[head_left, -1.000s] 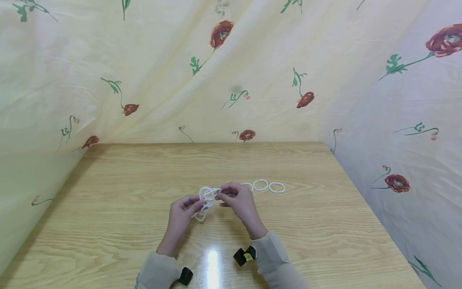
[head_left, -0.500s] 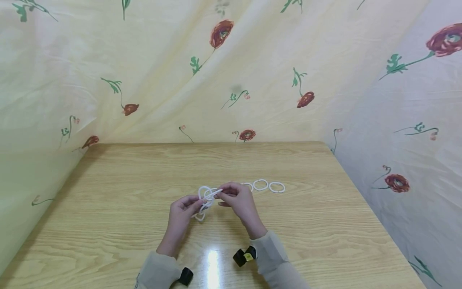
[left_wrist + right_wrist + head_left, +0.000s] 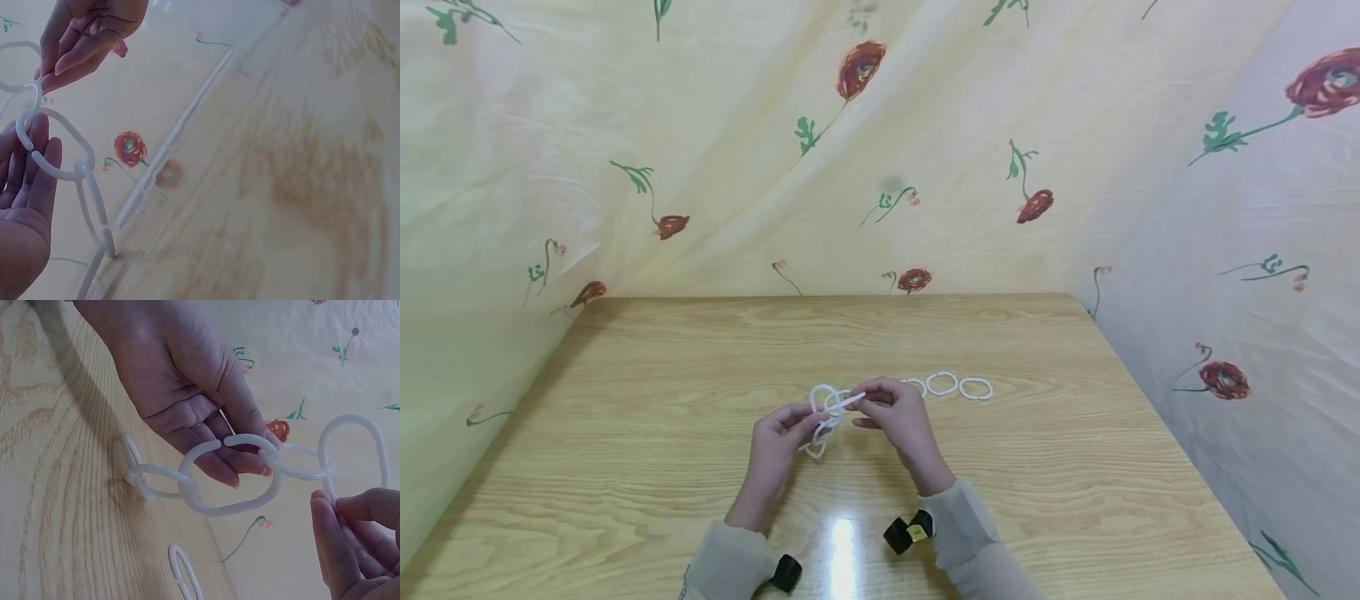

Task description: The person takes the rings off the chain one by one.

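A chain of white plastic links point(image 3: 822, 421) hangs between both hands just above the wooden table point(image 3: 1037, 500). My left hand point(image 3: 805, 423) holds the chain's middle links on its curled fingers point(image 3: 206, 434); one link there shows a split opening point(image 3: 222, 442). My right hand point(image 3: 865, 402) pinches the end link point(image 3: 353, 447) between thumb and fingers. In the left wrist view the chain point(image 3: 62, 172) runs down from my left hand point(image 3: 25, 181) to the tabletop, with the right hand point(image 3: 75, 50) above it.
Three loose white rings point(image 3: 942, 383) lie in a row on the table just right of my right hand; one loose ring point(image 3: 184, 572) shows in the right wrist view. Flowered cloth point(image 3: 880, 167) hangs behind the table and at both sides.
The end link in my right hand has turned from face-on to edge-on. Both hands have stayed in place.
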Action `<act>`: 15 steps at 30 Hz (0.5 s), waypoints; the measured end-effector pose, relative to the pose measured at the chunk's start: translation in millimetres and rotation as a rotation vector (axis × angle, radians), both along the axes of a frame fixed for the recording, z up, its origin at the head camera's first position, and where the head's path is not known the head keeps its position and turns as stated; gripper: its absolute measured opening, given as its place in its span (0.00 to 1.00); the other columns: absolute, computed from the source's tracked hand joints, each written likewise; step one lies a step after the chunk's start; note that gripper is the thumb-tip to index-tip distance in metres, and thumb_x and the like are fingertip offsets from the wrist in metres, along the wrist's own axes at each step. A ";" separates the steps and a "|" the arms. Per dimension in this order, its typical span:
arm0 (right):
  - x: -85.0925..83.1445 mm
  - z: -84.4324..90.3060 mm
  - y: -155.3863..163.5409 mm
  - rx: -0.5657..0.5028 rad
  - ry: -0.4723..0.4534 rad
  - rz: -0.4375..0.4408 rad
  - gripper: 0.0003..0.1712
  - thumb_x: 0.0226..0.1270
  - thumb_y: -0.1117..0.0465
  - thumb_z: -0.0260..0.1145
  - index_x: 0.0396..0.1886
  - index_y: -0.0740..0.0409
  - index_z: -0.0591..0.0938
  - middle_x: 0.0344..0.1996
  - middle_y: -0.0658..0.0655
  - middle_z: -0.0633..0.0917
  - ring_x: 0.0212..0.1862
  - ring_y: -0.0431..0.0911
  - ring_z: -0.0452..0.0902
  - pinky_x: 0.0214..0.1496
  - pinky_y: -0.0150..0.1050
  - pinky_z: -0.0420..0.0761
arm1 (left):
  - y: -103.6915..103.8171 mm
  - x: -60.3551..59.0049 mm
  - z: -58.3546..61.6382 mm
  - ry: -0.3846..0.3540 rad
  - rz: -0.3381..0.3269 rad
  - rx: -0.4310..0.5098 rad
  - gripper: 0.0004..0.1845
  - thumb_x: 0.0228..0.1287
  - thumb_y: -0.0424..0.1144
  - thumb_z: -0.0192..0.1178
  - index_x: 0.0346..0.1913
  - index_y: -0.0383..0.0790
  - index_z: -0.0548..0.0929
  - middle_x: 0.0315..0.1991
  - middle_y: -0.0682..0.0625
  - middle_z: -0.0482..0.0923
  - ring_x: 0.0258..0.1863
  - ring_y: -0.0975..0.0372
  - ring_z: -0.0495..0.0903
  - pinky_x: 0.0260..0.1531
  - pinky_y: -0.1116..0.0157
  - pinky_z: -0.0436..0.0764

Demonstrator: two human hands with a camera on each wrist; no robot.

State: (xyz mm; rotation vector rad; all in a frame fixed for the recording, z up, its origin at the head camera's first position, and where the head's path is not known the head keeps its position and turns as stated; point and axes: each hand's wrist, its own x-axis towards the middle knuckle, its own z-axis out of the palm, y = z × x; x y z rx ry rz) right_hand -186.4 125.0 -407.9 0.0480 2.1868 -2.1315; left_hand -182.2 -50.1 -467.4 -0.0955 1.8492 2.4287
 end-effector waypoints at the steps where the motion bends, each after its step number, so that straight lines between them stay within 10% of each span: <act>1: -0.1 -0.2 -0.2 0.002 -0.002 -0.004 0.09 0.61 0.74 0.65 0.41 0.73 0.82 0.39 0.65 0.88 0.42 0.53 0.87 0.39 0.38 0.88 | -0.1 0.2 0.2 -0.002 0.001 0.003 0.14 0.63 0.29 0.63 0.46 0.19 0.78 0.30 0.56 0.86 0.34 0.65 0.87 0.41 0.68 0.87; 15: -0.7 0.1 1.5 -0.015 -0.006 -0.015 0.10 0.61 0.74 0.65 0.42 0.74 0.82 0.37 0.65 0.88 0.41 0.53 0.87 0.38 0.37 0.88 | -0.8 0.2 1.6 0.007 0.034 0.009 0.11 0.63 0.26 0.61 0.44 0.19 0.78 0.28 0.57 0.86 0.31 0.66 0.86 0.38 0.69 0.87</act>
